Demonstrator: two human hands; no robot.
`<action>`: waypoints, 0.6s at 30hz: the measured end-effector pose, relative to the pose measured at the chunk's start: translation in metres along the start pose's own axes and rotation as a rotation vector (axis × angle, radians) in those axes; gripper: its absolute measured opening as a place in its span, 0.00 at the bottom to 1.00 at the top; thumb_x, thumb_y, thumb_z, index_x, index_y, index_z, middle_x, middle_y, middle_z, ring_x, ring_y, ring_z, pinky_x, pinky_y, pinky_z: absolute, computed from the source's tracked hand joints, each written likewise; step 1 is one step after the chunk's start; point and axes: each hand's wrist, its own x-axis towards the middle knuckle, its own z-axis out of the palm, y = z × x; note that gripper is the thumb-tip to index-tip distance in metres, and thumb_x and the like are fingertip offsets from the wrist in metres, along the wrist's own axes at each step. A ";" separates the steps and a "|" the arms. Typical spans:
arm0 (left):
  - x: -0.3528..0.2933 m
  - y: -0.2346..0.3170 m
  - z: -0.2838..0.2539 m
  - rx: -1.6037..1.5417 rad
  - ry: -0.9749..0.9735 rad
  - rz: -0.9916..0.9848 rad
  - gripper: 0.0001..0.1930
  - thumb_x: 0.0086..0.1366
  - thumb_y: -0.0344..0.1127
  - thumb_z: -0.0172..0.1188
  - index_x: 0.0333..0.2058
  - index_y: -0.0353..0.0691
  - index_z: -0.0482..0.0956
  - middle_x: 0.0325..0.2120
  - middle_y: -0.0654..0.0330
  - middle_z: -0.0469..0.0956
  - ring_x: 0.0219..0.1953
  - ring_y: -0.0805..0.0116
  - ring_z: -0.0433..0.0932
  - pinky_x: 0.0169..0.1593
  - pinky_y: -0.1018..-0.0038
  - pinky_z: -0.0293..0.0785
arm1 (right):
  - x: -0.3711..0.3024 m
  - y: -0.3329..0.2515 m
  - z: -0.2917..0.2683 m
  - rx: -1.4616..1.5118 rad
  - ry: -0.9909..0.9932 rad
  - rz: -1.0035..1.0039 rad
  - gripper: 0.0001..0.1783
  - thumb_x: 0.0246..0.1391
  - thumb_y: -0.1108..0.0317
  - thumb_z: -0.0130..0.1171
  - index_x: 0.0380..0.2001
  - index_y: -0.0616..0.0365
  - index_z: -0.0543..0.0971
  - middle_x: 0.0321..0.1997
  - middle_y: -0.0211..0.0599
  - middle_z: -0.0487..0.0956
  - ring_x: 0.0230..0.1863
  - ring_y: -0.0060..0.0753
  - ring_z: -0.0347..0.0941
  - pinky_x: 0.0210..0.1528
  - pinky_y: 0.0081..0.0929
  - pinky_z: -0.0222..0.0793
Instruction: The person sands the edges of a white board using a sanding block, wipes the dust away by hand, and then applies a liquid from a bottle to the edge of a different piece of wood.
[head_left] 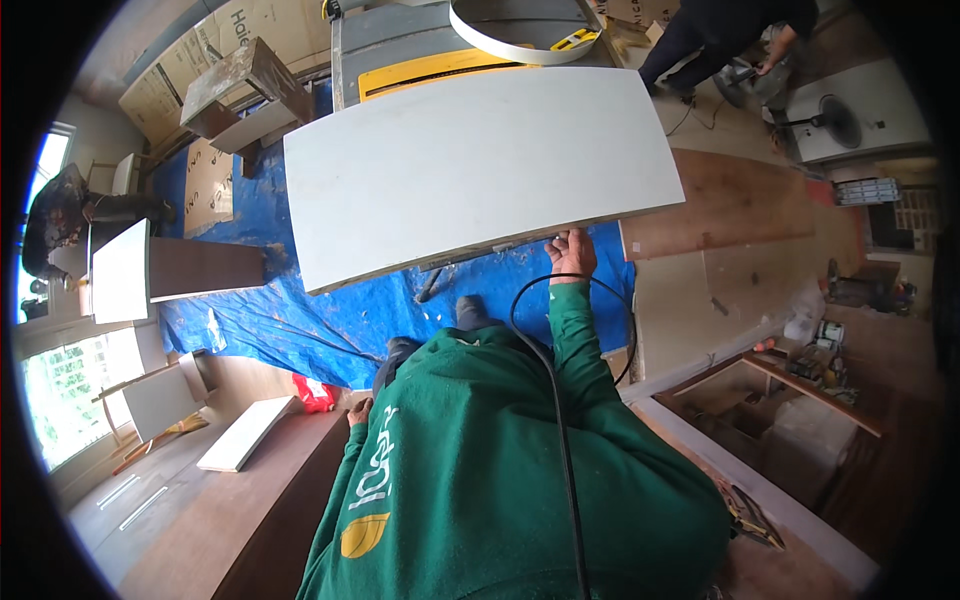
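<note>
A: ok what's closest?

B: Black cord [562, 430], looping over the right wrist. Left hand [360, 411]'s low by a brown board [290, 505]. Right hand [571, 253]'s at the white panel [480, 165]'s near edge, fingers curled. Can't tell if either grip's clamped.

A: panel's where?

B: Over the grey worktop [400, 40], coiled white strip [535, 57] behind. My worry: cord snags, jerks that arm, or too much overhang tips the panel.

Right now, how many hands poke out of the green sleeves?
2: the right hand at the near edge of the big white panel, and the left hand, partly hidden, beside the brown wooden surface.
</note>
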 end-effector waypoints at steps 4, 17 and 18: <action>-0.039 0.073 0.004 -0.011 -0.101 0.000 0.17 0.61 0.43 0.63 0.42 0.36 0.83 0.34 0.55 0.83 0.37 0.71 0.80 0.44 0.75 0.75 | -0.008 -0.009 -0.013 -0.064 0.071 0.005 0.19 0.54 0.54 0.64 0.43 0.53 0.75 0.34 0.32 0.75 0.31 0.27 0.70 0.32 0.35 0.76; -0.052 0.074 0.025 0.082 0.013 -0.065 0.19 0.60 0.47 0.59 0.40 0.37 0.83 0.30 0.55 0.84 0.34 0.69 0.81 0.41 0.72 0.76 | -0.010 -0.009 -0.002 -0.008 0.014 0.041 0.11 0.56 0.61 0.61 0.40 0.50 0.75 0.29 0.28 0.75 0.27 0.25 0.71 0.30 0.35 0.76; -0.061 0.091 0.028 0.120 0.015 -0.092 0.19 0.60 0.47 0.58 0.40 0.37 0.83 0.30 0.54 0.84 0.33 0.68 0.81 0.40 0.71 0.76 | -0.013 -0.008 0.000 -0.033 0.020 0.055 0.10 0.56 0.61 0.60 0.40 0.50 0.75 0.29 0.29 0.75 0.26 0.25 0.71 0.30 0.35 0.76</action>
